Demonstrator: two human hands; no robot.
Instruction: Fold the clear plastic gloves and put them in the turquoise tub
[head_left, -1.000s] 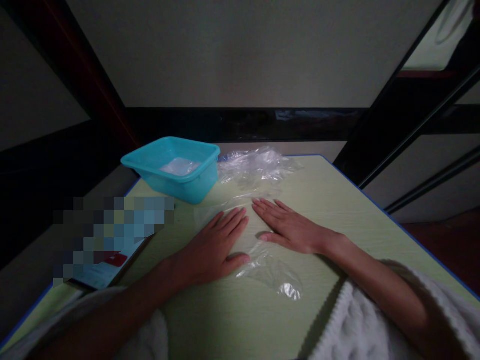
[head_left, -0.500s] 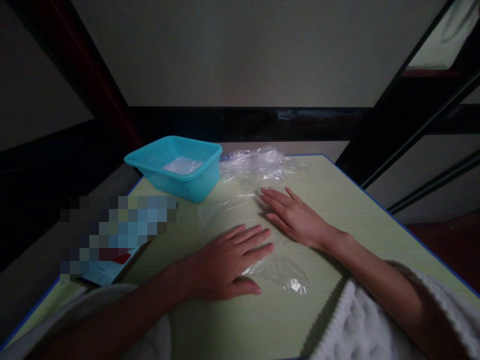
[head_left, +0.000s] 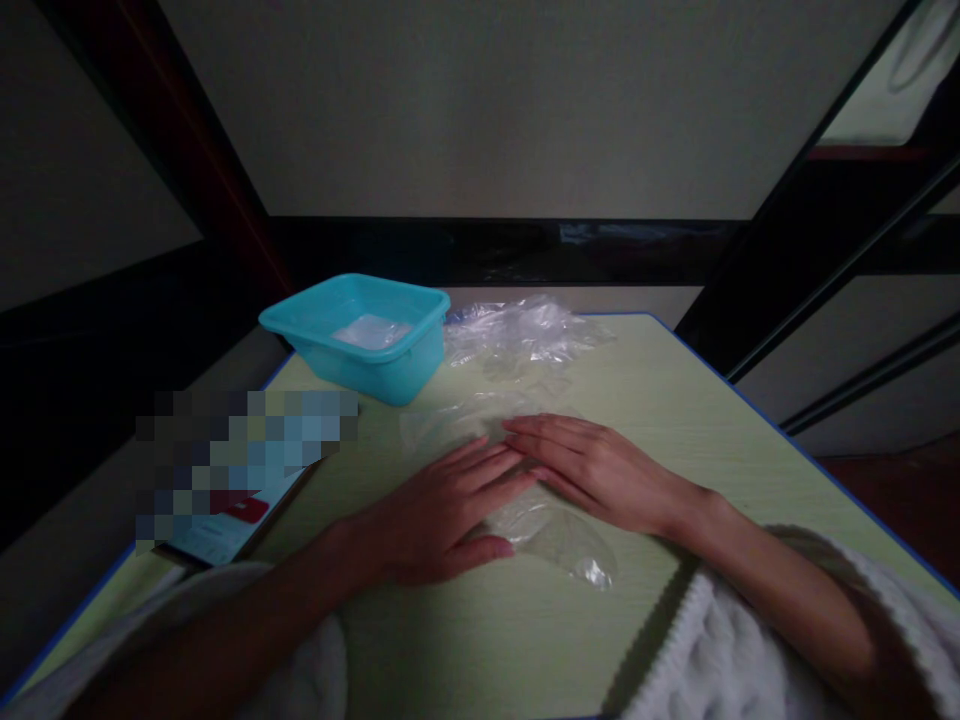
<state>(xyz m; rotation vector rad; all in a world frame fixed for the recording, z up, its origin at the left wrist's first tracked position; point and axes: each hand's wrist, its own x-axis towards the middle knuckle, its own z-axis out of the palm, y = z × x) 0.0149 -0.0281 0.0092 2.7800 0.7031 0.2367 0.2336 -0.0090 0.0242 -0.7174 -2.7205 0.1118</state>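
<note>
A clear plastic bag [head_left: 574, 548] lies flattened on the pale green table, partly hidden under my hands. My left hand [head_left: 457, 515] rests palm down on it, fingers stretched out and thumb apart. From the right, my right hand [head_left: 592, 465] lies flat over the bag's middle, its fingers extended. The fingertips of both hands meet or slightly overlap there; neither hand grips the film.
A turquoise plastic basket [head_left: 405, 372] with a pale, clear-wrapped item [head_left: 371, 331] inside stands at the back left. Beside it lies a heap of crumpled clear plastic bags [head_left: 532, 330]. A phone [head_left: 225, 530], partly blurred out, lies at the table's left edge [head_left: 97, 575].
My right hand has come down and toward me, its fingers now meeting those of my left hand. My left hand has shifted slightly up. The view has moved a little.
</note>
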